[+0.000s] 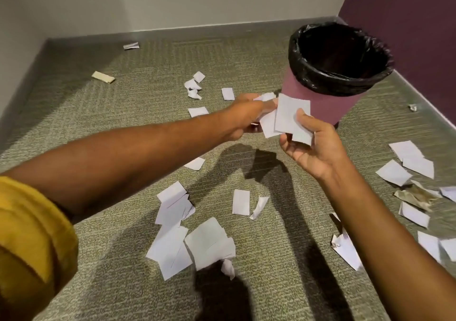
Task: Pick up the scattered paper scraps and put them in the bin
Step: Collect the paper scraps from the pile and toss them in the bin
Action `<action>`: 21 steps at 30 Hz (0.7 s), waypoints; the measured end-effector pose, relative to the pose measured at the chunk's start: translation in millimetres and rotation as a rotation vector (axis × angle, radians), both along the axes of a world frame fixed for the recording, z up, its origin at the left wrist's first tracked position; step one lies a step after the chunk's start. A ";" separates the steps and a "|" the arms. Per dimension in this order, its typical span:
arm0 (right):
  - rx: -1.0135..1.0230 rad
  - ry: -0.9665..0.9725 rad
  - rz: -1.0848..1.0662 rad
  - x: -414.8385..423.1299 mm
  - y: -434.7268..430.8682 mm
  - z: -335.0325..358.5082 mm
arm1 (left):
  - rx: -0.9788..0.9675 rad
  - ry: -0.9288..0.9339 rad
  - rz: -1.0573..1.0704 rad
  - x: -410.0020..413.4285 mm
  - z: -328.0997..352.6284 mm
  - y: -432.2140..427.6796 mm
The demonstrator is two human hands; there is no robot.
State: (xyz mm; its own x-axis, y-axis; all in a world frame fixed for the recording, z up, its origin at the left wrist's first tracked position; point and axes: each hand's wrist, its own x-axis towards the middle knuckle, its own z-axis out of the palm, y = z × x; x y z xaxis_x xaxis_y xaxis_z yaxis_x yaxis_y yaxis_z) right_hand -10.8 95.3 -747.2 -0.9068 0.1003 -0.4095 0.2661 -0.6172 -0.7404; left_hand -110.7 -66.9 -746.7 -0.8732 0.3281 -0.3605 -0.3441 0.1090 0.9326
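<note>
A maroon bin (318, 103) with a black liner stands on the carpet at the upper right. Just in front of it, my right hand (313, 148) pinches several white paper scraps (290, 117) between thumb and fingers. My left hand (244, 117) reaches across from the left and grips the same bunch plus a small scrap at its top. Many more white scraps lie scattered: a pile (187, 234) near me, others at right (409, 162) and beyond my hands (196, 86).
Grey-green carpet (123, 123) fills a corner bounded by white walls at the back and left and a purple wall (407, 24) at right. A tan folded piece (103, 77) lies far left; a brown crumpled piece (414, 196) lies at right.
</note>
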 end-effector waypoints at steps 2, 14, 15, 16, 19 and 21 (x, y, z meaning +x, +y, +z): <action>0.039 0.029 -0.006 -11.1 4.8 20.7 | 0.130 -0.019 0.073 -6.1 22.1 17.5; 0.030 0.074 -0.217 -72.6 57.5 112.4 | 0.560 -0.169 0.103 -27.2 127.1 93.2; -0.001 0.071 -0.227 -76.0 61.9 114.5 | 0.568 -0.189 0.075 -30.4 129.6 97.8; -0.034 0.067 -0.242 -79.8 66.4 115.3 | 0.560 -0.197 0.045 -33.6 130.6 101.8; -0.104 0.052 -0.276 -87.6 77.0 114.1 | 0.540 -0.224 -0.011 -42.1 125.4 110.5; -0.116 0.043 -0.260 -90.1 81.6 111.9 | 0.511 -0.247 -0.008 -46.5 119.9 113.5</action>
State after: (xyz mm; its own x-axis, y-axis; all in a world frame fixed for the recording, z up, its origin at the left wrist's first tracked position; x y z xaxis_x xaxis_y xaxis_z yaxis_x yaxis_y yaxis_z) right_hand -101.0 176.9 -635.3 -0.8733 0.2869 -0.3938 0.0577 -0.7416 -0.6683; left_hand -157.2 46.6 -626.8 -0.7795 0.5212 -0.3476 -0.5601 -0.3314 0.7592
